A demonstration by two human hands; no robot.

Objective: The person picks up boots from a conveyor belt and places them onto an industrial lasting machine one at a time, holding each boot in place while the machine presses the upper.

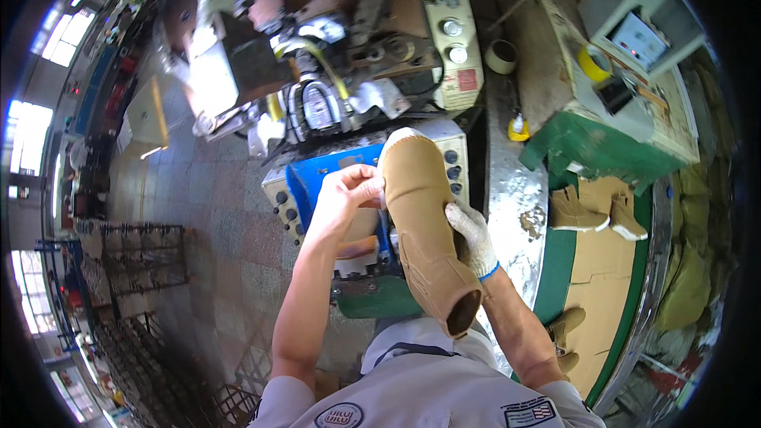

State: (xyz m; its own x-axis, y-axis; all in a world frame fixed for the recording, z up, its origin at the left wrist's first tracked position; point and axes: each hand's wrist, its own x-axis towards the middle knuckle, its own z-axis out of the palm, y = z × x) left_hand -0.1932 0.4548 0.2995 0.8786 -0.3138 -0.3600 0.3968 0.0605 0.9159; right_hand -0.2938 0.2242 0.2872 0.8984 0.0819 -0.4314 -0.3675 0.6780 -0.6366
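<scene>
A tan boot (424, 214) is held up in front of my body, its toe pointing away and its open shaft toward me. My right hand (472, 239), in a white knit glove with a blue cuff edge, grips the boot along its right side; some of its fingers are hidden beneath. With bare fingers pinched together, my left hand (349, 194) is at the left edge of the boot near the toe. A pale, stitched-looking edge runs round the toe. Just beyond the toe stands a machine (317, 103) with metal clamps.
Below the boot are the machine's blue panel (305, 190) and black knobs (453, 166). On the right, a conveyor (598, 269) carries several tan boots (575, 210). A green-edged table (602, 143) holds a yellow tape roll (594, 63). Metal racks (143, 257) stand at left.
</scene>
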